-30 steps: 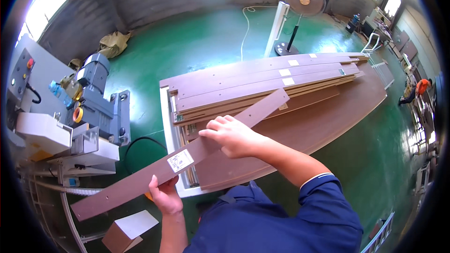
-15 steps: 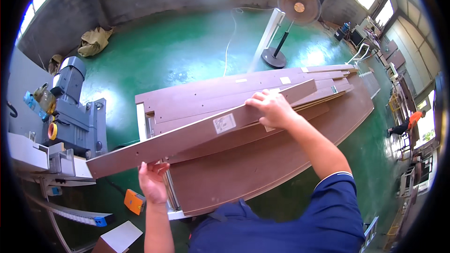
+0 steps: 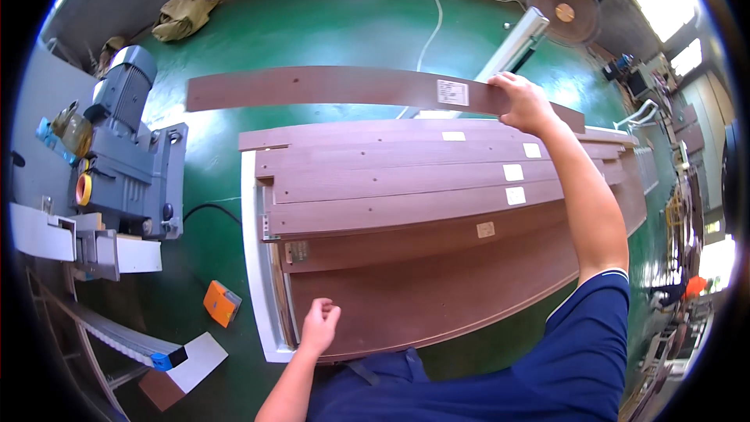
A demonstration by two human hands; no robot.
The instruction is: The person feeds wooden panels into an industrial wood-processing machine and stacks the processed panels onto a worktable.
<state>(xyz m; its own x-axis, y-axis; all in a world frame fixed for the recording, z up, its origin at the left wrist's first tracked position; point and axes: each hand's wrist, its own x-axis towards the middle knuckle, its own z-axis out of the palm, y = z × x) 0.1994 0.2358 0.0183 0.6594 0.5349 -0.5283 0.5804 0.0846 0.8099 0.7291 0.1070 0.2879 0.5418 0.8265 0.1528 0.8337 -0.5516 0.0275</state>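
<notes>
Table: a white frame shows at the left end, under the boards, and the person stands at its near side.
Wide panel: a brown sheet lies on the near side of the table, long from left to right.
Board pile: flat brown boards lie side by side behind the panel's bare part, their long edges also running left to right.
Long board: this one is up in the grip, beyond the pile from where the person stands; its long axis runs left to right, roughly along the pile, dipping toward the right. Most of its length reaches leftward from the grip. Whether its right end touches the pile, I cannot tell.
Right hand: the nearer one, pinching the long board toward its right end, thumb on the near face.
Left hand: well apart, over the panel's left end, fingers loosely curled, nothing visible in them; the pile lies between it and the long board.
White label: on the long board's near face, just left of the right hand.
</notes>
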